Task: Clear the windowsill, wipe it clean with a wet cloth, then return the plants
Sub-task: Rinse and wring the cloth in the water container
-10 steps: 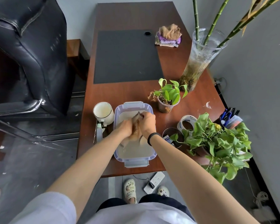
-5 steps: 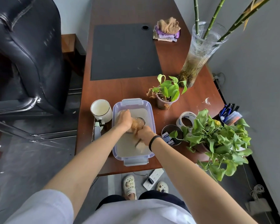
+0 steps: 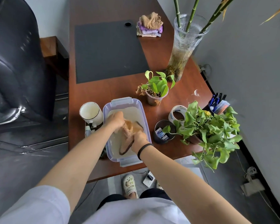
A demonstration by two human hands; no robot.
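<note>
A tan cloth (image 3: 131, 128) with a dark edge is bunched over a clear plastic tub (image 3: 145, 120) of cloudy water on the brown desk. My left hand (image 3: 116, 119) grips its far end and my right hand (image 3: 139, 139) grips its near end, both above the water. A small pothos in a clear cup (image 3: 155, 92) stands just beyond the tub. To the right, a big leafy pothos (image 3: 208, 131) hangs over the desk's edge. A tall glass vase with bamboo stalks (image 3: 183, 47) stands at the back right.
A white mug (image 3: 90, 112) sits left of the tub. A tape roll (image 3: 176, 112), a dark cup (image 3: 163, 132) and a pen holder (image 3: 217, 102) crowd the right. Folded cloths (image 3: 149, 25) and a dark mat (image 3: 110, 50) lie farther back. A black chair (image 3: 18, 62) stands left.
My hands, pressed together on the cloth a second ago, have drawn apart along the tub, the left farther away and the right nearer me, stretching the cloth between them.
</note>
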